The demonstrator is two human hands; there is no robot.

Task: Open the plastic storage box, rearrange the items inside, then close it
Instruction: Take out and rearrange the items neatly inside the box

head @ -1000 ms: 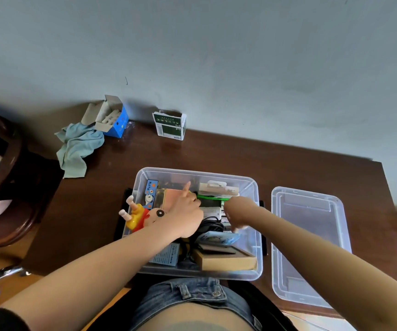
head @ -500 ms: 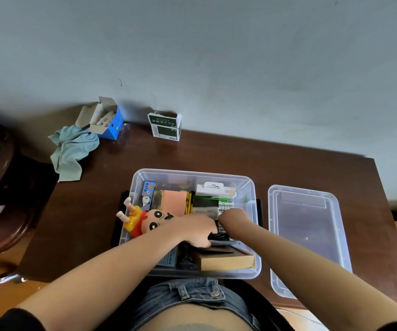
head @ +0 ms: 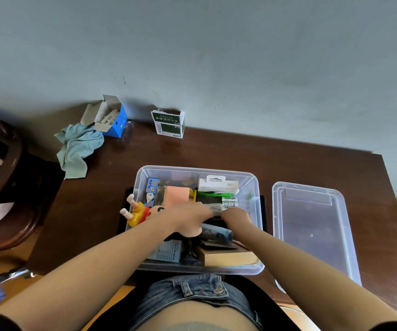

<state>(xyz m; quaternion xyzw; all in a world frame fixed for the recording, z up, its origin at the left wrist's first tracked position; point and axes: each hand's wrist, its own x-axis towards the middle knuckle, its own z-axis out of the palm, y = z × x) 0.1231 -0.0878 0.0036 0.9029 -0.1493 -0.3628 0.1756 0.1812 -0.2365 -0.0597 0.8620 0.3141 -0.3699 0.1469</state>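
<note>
Inside the open storage box (head: 250, 187), left hand (head: 187, 219) and right hand (head: 237, 216) among items, grips hidden, cannot tell.

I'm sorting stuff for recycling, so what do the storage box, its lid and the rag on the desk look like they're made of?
Storage box: clear, slightly frosted plastic; its contents show through the walls.
Lid: seemingly the same translucent plastic, glossy, with the brown desk visible through it.
Rag: soft pale blue cloth, judging by its crumpled folds.
</note>
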